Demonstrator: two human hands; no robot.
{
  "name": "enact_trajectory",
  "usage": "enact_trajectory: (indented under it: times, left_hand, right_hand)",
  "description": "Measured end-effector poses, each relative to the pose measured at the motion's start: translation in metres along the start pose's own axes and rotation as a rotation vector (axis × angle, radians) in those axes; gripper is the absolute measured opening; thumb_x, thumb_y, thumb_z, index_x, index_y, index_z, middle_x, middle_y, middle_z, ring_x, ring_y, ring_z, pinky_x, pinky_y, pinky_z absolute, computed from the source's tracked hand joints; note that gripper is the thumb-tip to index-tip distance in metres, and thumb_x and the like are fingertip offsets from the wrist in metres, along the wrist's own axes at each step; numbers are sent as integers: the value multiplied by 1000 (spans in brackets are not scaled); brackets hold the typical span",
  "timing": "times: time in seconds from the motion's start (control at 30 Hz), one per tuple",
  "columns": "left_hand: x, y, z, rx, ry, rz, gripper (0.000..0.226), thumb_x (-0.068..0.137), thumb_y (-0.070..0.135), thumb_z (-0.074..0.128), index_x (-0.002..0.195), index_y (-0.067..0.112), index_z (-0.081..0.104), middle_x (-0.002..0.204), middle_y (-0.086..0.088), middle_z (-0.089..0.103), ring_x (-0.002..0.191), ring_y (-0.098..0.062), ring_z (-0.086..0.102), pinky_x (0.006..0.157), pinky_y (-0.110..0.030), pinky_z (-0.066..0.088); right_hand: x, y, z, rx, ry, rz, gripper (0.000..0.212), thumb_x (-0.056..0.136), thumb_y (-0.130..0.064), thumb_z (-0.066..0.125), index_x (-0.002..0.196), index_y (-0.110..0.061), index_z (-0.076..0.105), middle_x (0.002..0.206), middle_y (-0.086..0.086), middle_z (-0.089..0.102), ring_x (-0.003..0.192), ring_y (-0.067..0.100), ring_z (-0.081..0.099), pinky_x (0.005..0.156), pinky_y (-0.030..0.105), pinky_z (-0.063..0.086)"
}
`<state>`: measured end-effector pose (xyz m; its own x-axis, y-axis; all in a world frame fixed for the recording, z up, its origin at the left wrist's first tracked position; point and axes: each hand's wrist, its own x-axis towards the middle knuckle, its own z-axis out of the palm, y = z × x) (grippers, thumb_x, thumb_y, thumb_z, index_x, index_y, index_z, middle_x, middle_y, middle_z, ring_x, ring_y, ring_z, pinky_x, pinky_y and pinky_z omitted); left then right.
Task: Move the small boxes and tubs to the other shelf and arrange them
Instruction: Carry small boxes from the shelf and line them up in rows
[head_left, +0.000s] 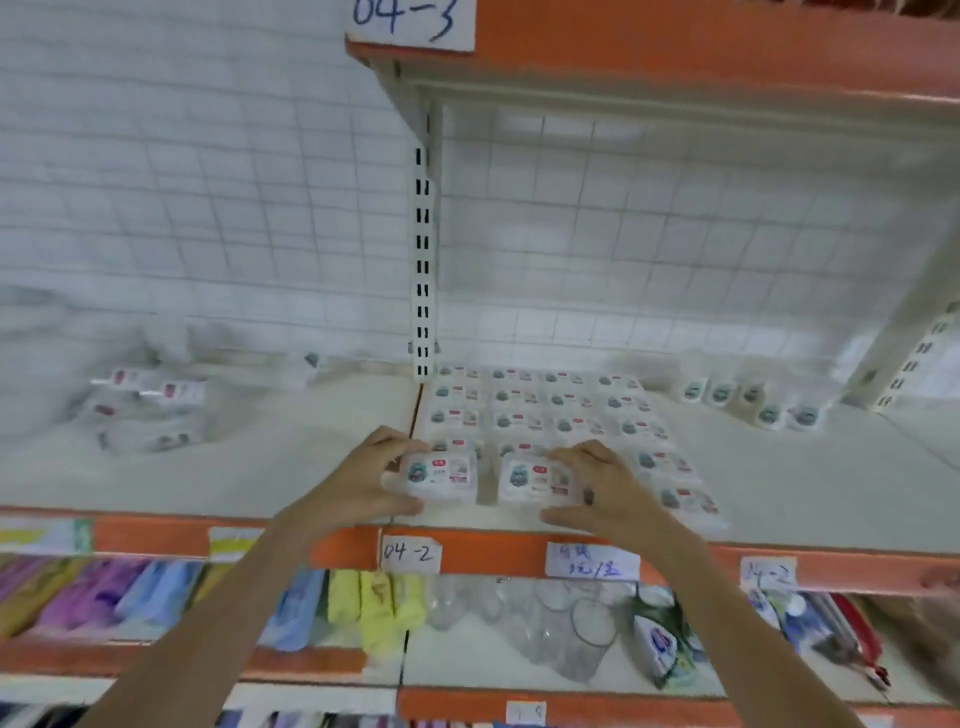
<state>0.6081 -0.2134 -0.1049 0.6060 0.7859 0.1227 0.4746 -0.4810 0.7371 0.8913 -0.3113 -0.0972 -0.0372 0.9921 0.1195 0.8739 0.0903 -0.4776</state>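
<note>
Small white boxes with a teal figure and red label lie in a neat grid (540, 410) on the right shelf section (810, 488). My left hand (363, 478) grips one box (441, 475) at the front left of the grid. My right hand (602, 486) grips a second box (537, 480) beside it. Both boxes rest at the shelf's front. A row of small round tubs (748, 400) stands at the back right. More of the same boxes lie in a loose blurred heap (145, 410) on the left shelf section.
An upright slotted post (423, 260) divides the two sections in front of a wire-grid back. An orange shelf (675, 47) hangs overhead. Below the orange front edge (493, 556) with paper labels sit glass cups (561, 629), yellow cloths (379, 608) and coloured packets.
</note>
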Motion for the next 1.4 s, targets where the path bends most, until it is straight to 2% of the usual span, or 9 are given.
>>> enact_trajectory:
  times: [0.13, 0.2, 0.3, 0.5, 0.7, 0.97, 1.1, 1.27, 1.4]
  left_hand:
    - [-11, 9, 14, 16, 10, -104, 72, 58, 31, 71, 126, 20, 51, 110, 10, 40, 111, -8, 47, 95, -19, 42]
    - [-13, 11, 20, 14, 14, -123, 71, 66, 25, 75, 130, 17, 47, 114, 6, 39, 113, -10, 46, 98, -24, 42]
    - [-14, 12, 28, 8, 47, -135, 66, 74, 17, 74, 131, 19, 42, 119, 4, 39, 114, -10, 45, 98, -24, 41]
    - [-16, 7, 29, -34, 89, -106, 61, 72, 19, 76, 126, 20, 47, 120, 4, 40, 113, -9, 48, 99, -21, 40]
    - [-14, 5, 32, -65, 149, -77, 57, 72, 8, 76, 122, 13, 50, 117, 1, 41, 107, -10, 51, 89, -6, 40]
    - [-11, 2, 34, -97, 137, -68, 53, 74, 10, 75, 121, 15, 50, 119, 2, 41, 111, -13, 50, 98, -22, 43]
    - [-9, -1, 34, -52, 146, -47, 53, 74, 14, 75, 122, 14, 49, 118, 3, 41, 109, -9, 47, 88, -9, 38]
    - [-11, 9, 22, 35, 47, -59, 64, 76, 21, 74, 131, 11, 42, 129, -4, 40, 117, -17, 47, 91, -18, 37]
    - [-36, 25, 11, 327, 148, 85, 52, 87, 31, 60, 133, 15, 43, 131, -2, 43, 119, -17, 44, 95, -25, 36]
  right_hand:
    - [-5, 0, 6, 0, -31, -25, 65, 75, -40, 72, 132, -32, 42, 125, -5, 41, 120, 14, 34, 107, 36, 28]
    - [-6, 2, 9, -25, -22, -45, 63, 71, -51, 67, 127, -34, 46, 126, -5, 43, 122, 17, 36, 107, 39, 27]
    - [-6, 7, 12, -39, -11, -46, 75, 58, -69, 44, 125, -36, 48, 126, -9, 42, 122, 16, 36, 108, 40, 27]
    - [-10, 9, 20, -124, 71, -69, 80, 63, -83, 31, 119, -31, 55, 123, -8, 45, 117, 15, 41, 103, 37, 35]
    - [-19, -3, 28, -171, 153, -74, 59, 78, -57, 37, 115, -19, 61, 115, 3, 56, 106, 25, 53, 90, 35, 43]
    - [-19, -9, 30, -210, 106, -25, 44, 92, -35, 52, 131, -16, 47, 134, 3, 41, 122, 24, 38, 104, 27, 29]
    - [-19, -15, 29, -208, 72, 26, 44, 93, -34, 50, 135, -18, 43, 141, -1, 36, 130, 20, 34, 108, 28, 25]
    - [-25, -36, 19, -295, 66, 85, 41, 93, -35, 48, 131, -21, 44, 135, -7, 44, 127, 16, 40, 104, 30, 28]
    - [-53, -57, 12, -349, 175, 85, 40, 94, -36, 44, 132, -23, 44, 134, -6, 49, 122, 15, 46, 98, 31, 36]
